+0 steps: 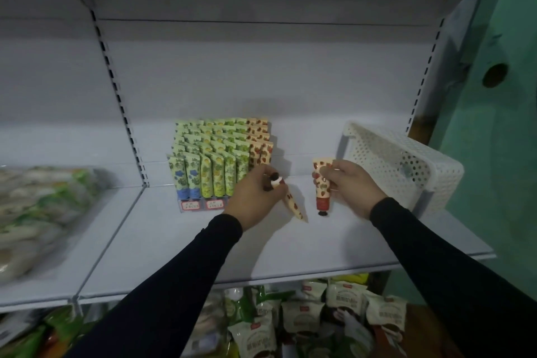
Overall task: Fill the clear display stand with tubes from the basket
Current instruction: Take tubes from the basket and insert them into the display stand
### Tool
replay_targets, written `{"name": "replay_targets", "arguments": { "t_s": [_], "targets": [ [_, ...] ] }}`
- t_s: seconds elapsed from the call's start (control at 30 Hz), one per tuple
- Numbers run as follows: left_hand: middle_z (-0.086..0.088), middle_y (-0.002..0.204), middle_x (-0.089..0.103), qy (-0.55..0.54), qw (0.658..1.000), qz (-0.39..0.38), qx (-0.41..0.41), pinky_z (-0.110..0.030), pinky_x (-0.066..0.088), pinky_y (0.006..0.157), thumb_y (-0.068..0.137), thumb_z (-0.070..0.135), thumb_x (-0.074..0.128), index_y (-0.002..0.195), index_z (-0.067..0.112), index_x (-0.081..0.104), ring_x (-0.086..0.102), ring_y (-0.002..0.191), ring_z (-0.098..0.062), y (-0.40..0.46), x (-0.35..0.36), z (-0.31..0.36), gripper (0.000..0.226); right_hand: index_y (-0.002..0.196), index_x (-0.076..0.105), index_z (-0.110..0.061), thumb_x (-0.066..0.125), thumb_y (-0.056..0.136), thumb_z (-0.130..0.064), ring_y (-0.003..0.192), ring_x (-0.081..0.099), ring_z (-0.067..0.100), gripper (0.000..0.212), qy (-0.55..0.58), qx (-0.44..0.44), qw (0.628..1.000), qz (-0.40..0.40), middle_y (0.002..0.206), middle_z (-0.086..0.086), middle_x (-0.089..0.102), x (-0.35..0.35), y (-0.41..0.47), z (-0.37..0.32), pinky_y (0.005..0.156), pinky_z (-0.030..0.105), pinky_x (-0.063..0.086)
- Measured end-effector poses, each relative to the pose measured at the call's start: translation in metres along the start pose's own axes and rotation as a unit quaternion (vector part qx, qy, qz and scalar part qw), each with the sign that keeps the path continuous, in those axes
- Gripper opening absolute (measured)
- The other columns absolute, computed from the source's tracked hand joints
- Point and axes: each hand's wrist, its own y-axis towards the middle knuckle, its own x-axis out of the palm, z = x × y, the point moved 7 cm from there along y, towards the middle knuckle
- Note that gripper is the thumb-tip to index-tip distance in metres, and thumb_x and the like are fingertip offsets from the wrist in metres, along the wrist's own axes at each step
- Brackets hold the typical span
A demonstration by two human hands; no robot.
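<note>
Two hands out over the shelf [290,244], each holding a strawberry-print tube. Left hand [255,197] curled round its tube [292,202] near the cap, dark cap up at the fingers, crimped tail slanting down and away from the display stand [203,204]. Right hand [353,187] pinching the second tube [322,189] about the middle, upright, cap down, crimped end on top, well to the right of the stand and just left of the basket [406,163].

Mid-stocking, by the look of it: two tubes fetched, neither yet seated. Stand nearly full, with green and blue-green tubes packed in tiered rows across the left and middle, strawberry tubes in the right-hand columns at the back. Front right corner of the stand hidden behind the left hand, so open slots there cannot be confirmed. Next move likely calls for turning the left tube cap-down to match its neighbours, then lowering it straight into a right-hand slot without knocking the row behind; right tube already oriented, needing only a carry leftward.

Further right of the stand, white perforated basket lying tipped on its side, contents not visible. Beyond the stand, bare white back panel.
</note>
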Motion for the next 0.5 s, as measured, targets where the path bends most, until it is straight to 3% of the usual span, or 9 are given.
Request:
{"name": "replay_targets", "arguments": {
  "t_s": [0.1, 0.17, 0.3, 0.4, 0.5],
  "targets": [
    [0.000, 0.086, 0.064, -0.031, 0.999, 0.016, -0.023, -0.031, 0.051, 0.067, 0.092, 0.029, 0.062, 0.112, 0.023, 0.057, 0.061, 0.075, -0.017, -0.005, -0.015, -0.002, 0.021, 0.110, 0.064, -0.001, 0.056, 0.096, -0.016, 0.093, 0.067, 0.019, 0.022, -0.029, -0.029, 0.999, -0.010, 0.105, 0.009, 0.073, 0.011, -0.001, -0.006, 0.091, 0.033, 0.052],
    [-0.004, 0.086, 0.065, -0.066, 0.997, 0.029, -0.036, -0.042, 0.057, 0.073, 0.095, 0.026, 0.056, 0.115, 0.023, 0.057, 0.063, 0.075, -0.023, -0.009, -0.026, -0.002, 0.020, 0.107, 0.065, -0.005, 0.057, 0.095, -0.019, 0.090, 0.067, 0.016, 0.020, -0.069, -0.053, 0.996, -0.002, 0.102, 0.006, 0.073, 0.016, -0.001, -0.012, 0.083, 0.027, 0.053],
    [0.003, 0.074, 0.053, -0.056, 0.994, 0.088, -0.026, -0.020, 0.040, 0.049, 0.101, 0.019, 0.042, 0.111, 0.021, 0.054, 0.046, 0.053, -0.006, -0.017, -0.054, -0.003, 0.015, 0.102, 0.068, -0.009, 0.065, 0.091, -0.019, 0.086, 0.069, 0.017, 0.016, -0.066, -0.103, 0.993, 0.001, 0.095, 0.007, 0.072, 0.031, 0.002, -0.023, 0.074, 0.022, 0.057],
    [0.003, 0.063, 0.043, -0.037, 0.993, 0.114, -0.020, -0.021, 0.034, 0.042, 0.100, 0.021, 0.044, 0.110, 0.024, 0.054, 0.037, 0.048, -0.010, -0.018, -0.077, -0.006, 0.014, 0.090, 0.073, -0.018, 0.070, 0.088, -0.020, 0.084, 0.070, 0.018, 0.004, -0.074, -0.139, 0.987, -0.001, 0.087, 0.000, 0.070, 0.042, 0.006, -0.032, 0.076, 0.023, 0.057],
    [0.000, 0.065, 0.045, 0.032, 0.990, 0.138, 0.000, -0.027, 0.038, 0.044, 0.097, 0.024, 0.052, 0.112, 0.027, 0.052, 0.039, 0.048, -0.014, -0.017, -0.099, -0.002, 0.016, 0.085, 0.075, -0.028, 0.069, 0.088, -0.028, 0.085, 0.070, 0.014, 0.006, -0.122, -0.169, 0.978, 0.000, 0.086, -0.007, 0.073, 0.052, 0.012, -0.039, 0.080, 0.029, 0.057]
  ]
}}
